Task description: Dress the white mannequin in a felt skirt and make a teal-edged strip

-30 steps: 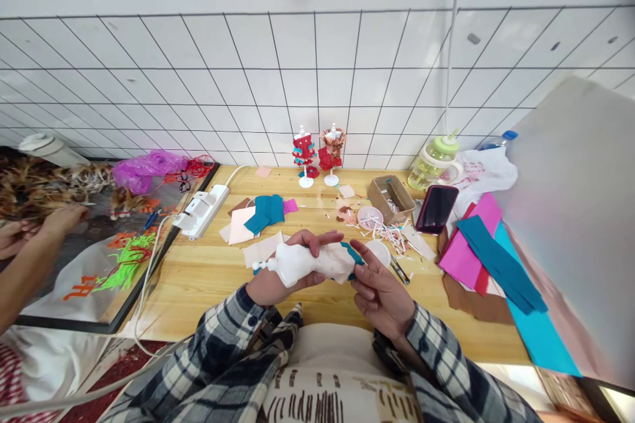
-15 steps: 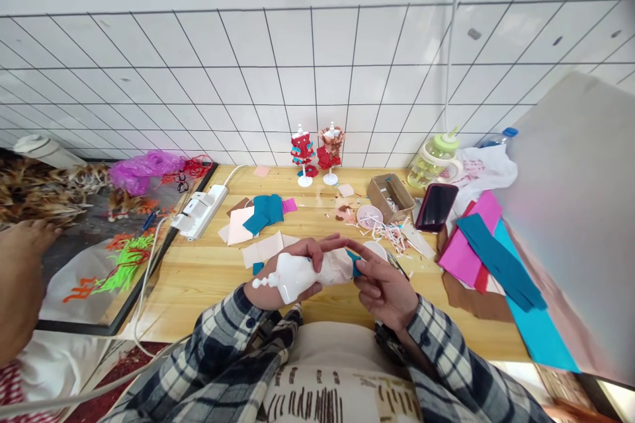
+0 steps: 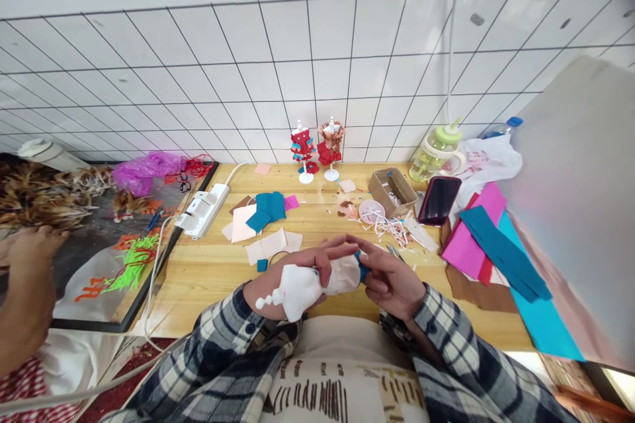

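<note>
1. Miniature white dress form [image 3: 297, 291], one; held tilted above the near edge of the wooden table [image 3: 198, 297], neck end lying toward the left wrist.
2. Left hand [image 3: 305, 258], wrapped around the form's waist, apparently steadying it and presenting the lower end.
3. Right hand [image 3: 397, 277], seemingly pinching a teal piece [image 3: 364, 269] at the end of the pale pink wrap [image 3: 344, 276]; both hands' fingertips nearly meet above.
4. Teal squares [image 3: 270, 206], beyond the left hand, seemingly kept within reach.
5. Two dressed forms, red [image 3: 302, 145] and red-brown [image 3: 331, 145], upright near the wall, presumably clear of handling.
6. Loose white sticks [image 3: 394, 231], cluttering the table beyond the right hand; cardboard box [image 3: 394, 195] behind.
7. Power strip [image 3: 203, 211], occupying the left side.
</note>
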Demonstrator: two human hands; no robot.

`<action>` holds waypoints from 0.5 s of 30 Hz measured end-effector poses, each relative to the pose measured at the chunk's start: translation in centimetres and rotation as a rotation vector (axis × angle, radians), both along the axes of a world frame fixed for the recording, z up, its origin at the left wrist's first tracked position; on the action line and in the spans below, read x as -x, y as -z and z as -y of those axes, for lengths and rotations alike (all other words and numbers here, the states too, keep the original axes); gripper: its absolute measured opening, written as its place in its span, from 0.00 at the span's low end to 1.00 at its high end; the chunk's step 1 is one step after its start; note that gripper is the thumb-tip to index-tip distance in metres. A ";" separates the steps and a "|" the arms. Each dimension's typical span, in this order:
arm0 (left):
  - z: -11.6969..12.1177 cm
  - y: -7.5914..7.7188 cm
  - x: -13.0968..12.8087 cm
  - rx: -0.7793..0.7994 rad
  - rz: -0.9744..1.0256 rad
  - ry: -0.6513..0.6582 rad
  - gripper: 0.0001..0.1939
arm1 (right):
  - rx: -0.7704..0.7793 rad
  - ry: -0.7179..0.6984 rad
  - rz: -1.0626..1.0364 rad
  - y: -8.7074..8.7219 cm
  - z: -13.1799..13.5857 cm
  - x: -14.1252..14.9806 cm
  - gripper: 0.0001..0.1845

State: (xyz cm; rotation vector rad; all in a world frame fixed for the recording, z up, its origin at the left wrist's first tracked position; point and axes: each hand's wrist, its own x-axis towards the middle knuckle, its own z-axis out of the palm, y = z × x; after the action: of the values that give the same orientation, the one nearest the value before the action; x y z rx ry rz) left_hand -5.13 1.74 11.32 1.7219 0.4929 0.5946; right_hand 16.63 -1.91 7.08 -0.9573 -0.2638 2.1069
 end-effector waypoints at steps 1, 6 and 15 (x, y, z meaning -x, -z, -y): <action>0.1 -0.1 0.1 -0.047 -0.033 -0.017 0.07 | -0.008 0.006 0.020 0.0 0.0 -0.1 0.28; 0.4 0.0 0.9 -0.220 -0.141 -0.178 0.12 | -0.014 -0.001 0.082 -0.5 -0.5 -0.6 0.23; 0.1 0.6 1.9 -0.213 0.070 -0.315 0.29 | -0.064 -0.029 0.071 -1.0 -1.0 -0.4 0.21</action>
State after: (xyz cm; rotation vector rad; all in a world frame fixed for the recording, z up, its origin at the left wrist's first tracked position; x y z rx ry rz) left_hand -6.99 1.61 10.75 1.8302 0.6774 0.9586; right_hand 16.99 -0.92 8.11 -0.9975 -0.3815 2.0805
